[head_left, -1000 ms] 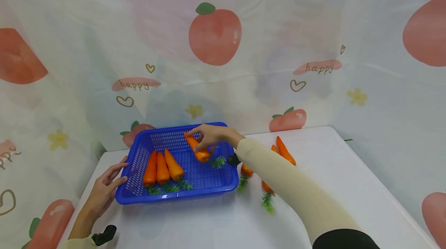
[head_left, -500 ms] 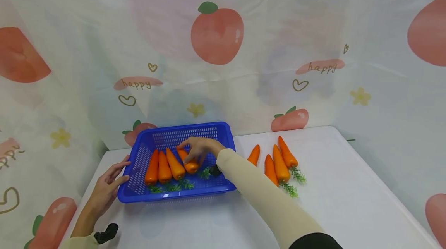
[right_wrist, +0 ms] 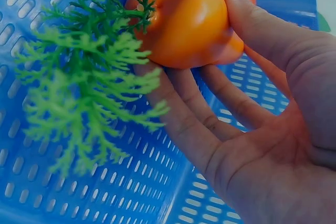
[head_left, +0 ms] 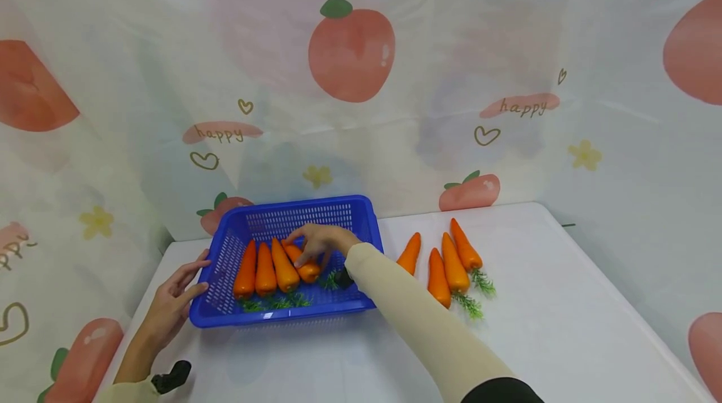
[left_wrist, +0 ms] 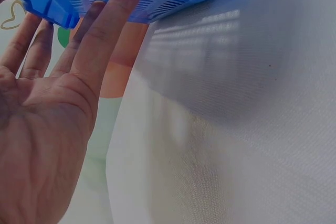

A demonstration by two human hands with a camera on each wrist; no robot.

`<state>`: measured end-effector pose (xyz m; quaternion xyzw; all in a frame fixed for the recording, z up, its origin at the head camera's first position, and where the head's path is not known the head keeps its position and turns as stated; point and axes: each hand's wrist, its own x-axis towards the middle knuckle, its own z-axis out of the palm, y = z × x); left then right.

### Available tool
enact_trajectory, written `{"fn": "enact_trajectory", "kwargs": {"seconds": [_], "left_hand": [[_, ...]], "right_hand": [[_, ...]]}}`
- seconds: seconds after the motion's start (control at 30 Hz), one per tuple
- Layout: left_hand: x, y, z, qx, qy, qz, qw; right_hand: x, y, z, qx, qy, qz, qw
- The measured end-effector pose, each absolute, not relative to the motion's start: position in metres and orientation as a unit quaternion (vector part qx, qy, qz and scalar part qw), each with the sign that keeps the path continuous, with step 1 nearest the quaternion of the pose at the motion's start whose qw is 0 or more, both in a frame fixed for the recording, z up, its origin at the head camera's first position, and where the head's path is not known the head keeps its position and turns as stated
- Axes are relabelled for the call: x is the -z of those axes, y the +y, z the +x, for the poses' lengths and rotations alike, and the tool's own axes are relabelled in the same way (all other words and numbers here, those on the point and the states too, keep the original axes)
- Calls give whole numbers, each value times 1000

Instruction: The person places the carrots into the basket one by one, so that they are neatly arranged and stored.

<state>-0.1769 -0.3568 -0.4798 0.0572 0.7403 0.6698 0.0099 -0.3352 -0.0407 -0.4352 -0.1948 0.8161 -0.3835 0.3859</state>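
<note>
Inside the blue plastic basket (head_left: 282, 315), my right hand (head_left: 323, 241) holds an orange carrot (head_left: 308, 272) between thumb and fingers. Its thick end and green leafy top (right_wrist: 89, 87) show large in the right wrist view. To its left, three other carrots (head_left: 265, 272) lie side by side along the basket floor, leafy tops towards me. My left hand (head_left: 171, 299) rests against the basket's outer left side with fingers extended. In the left wrist view the thumb (left_wrist: 107, 35) touches the slotted wall.
Several more carrots (head_left: 454, 265) lie on the white table (head_left: 553, 303) right of the basket, partly behind my right sleeve (head_left: 417, 321). A fruit-patterned cloth (head_left: 395, 140) hangs behind the table.
My right hand has moved left and down with the carrot, bringing it beside the row of three. Its leaves now lie lower in the basket. The left hand stays at the basket.
</note>
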Motion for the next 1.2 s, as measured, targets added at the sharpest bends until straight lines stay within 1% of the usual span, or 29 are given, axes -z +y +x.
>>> {"fn": "enact_trajectory", "kwargs": {"seconds": [0.2, 0.33, 0.53, 0.67, 0.77, 0.93, 1.0, 1.2], "left_hand": [[479, -356, -176, -671, 739, 54, 8], [477, -354, -175, -673, 738, 50, 8], [475, -353, -175, -670, 741, 46, 7], [475, -353, -175, -669, 742, 42, 9], [476, -355, -175, -668, 743, 44, 9], [478, -356, -176, -661, 749, 43, 7], [478, -356, -176, -661, 749, 41, 8], [477, -354, -176, -670, 741, 41, 8]], "right_hand": [[436, -42, -335, 380, 819, -192, 384], [434, -41, -332, 364, 829, -204, 372], [429, -40, -326, 309, 849, -252, 347], [414, -36, -325, 244, 865, -298, 322], [399, -29, -324, 210, 867, -343, 294], [374, -13, -322, 156, 870, -420, 207], [365, -4, -321, 132, 874, -436, 169], [347, 40, -320, 122, 879, -454, 81]]}}
